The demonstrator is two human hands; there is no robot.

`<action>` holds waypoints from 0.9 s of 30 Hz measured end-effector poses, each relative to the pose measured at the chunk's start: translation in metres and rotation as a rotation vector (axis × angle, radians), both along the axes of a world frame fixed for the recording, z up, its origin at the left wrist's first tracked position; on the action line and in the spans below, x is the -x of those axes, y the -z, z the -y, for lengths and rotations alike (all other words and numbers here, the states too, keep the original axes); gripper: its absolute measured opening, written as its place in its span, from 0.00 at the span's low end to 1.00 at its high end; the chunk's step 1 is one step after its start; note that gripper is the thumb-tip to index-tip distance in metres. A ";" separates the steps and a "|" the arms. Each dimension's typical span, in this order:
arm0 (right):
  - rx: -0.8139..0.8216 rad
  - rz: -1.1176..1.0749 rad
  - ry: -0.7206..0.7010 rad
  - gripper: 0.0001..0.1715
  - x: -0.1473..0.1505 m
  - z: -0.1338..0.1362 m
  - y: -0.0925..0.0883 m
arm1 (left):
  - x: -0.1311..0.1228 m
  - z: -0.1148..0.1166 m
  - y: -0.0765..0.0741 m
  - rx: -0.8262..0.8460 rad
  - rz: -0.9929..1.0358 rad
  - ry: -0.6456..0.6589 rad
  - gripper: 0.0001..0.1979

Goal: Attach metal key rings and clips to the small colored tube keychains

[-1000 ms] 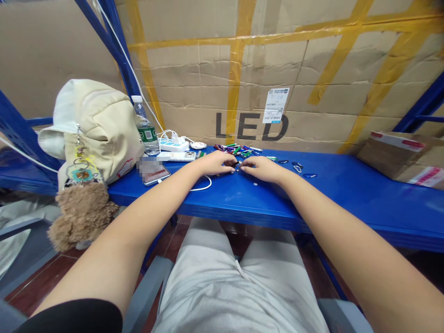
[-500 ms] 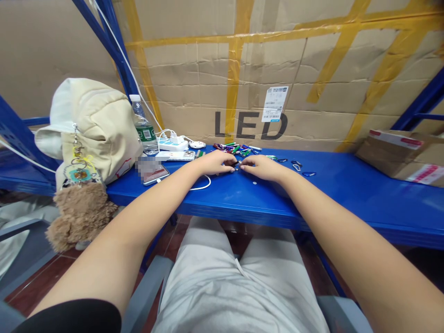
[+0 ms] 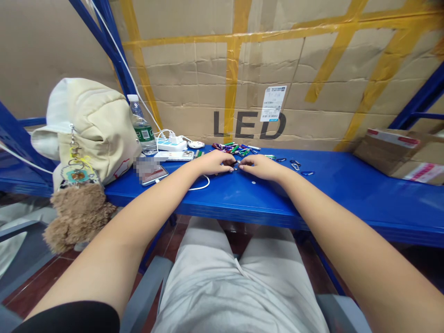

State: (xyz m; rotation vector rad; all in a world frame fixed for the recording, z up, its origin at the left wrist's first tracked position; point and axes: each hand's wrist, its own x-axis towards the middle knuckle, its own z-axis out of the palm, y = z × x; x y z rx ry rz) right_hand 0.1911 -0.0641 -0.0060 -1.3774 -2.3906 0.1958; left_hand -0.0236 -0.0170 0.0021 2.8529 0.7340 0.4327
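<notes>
My left hand [image 3: 215, 163] and my right hand [image 3: 262, 167] meet above the blue steel shelf [image 3: 333, 194], with their fingertips pinched together on a small dark metal piece [image 3: 236, 164]. Its exact shape is mostly hidden by my fingers. Just beyond my hands lies a heap of small coloured metal-and-plastic pieces [image 3: 232, 149]. Several small carabiner clips [image 3: 295, 165] lie to the right of my right hand. A tiny silver disc [image 3: 253, 182] sits on the shelf just below my right hand.
On the left are a cream bag [image 3: 93, 129] with a plush bear keychain [image 3: 78, 217], a water bottle [image 3: 141, 127], a power strip [image 3: 171, 144] and a phone [image 3: 152, 173] on a white cable. A cardboard box [image 3: 398, 157] sits at right; a taped cardboard wall stands behind.
My hands stay together on the small piece with little visible movement. The whole view has shifted slightly, with the scene sitting a little further left and up.
</notes>
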 end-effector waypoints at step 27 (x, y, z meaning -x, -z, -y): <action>-0.230 -0.204 0.373 0.17 -0.020 -0.006 -0.008 | 0.001 -0.001 -0.002 -0.070 0.021 -0.075 0.11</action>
